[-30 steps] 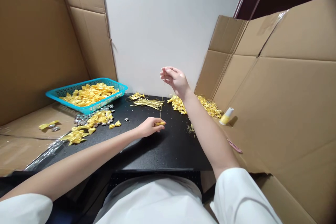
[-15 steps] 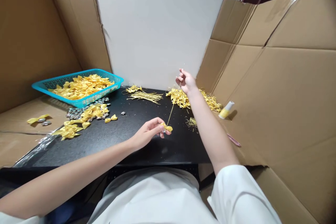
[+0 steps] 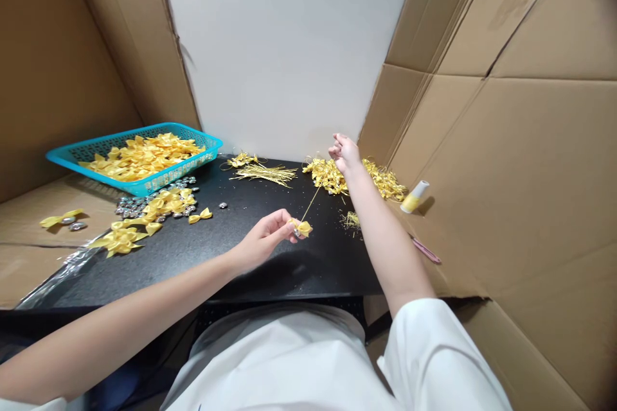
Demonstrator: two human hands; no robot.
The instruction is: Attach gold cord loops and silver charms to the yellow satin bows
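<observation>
My left hand (image 3: 270,236) is closed, pinching a yellow ribbon bow (image 3: 304,228) with a small shiny silver piece beneath it, above the black table. A thin gold cord (image 3: 311,204) runs taut from the bow up and to the right. My right hand (image 3: 346,153), raised higher near the wall, has its fingers closed at the cord's upper end; the last stretch is hard to see against the yellow heap. That heap of finished-looking bows with cords (image 3: 325,173) lies behind and below my right hand.
A turquoise basket (image 3: 139,187) of yellow bows stands at the left, with silver pieces (image 3: 128,207) and loose bows (image 3: 120,239) before it. Gold cords (image 3: 267,173) lie at the back. A thread cone (image 3: 414,197) and pink tool (image 3: 427,250) are right, beside cardboard walls (image 3: 530,160).
My right hand has curled its fingers tighter and sits slightly lower in view. The bow in my left hand has turned a little and shifted slightly left. The cord remains stretched between the hands.
</observation>
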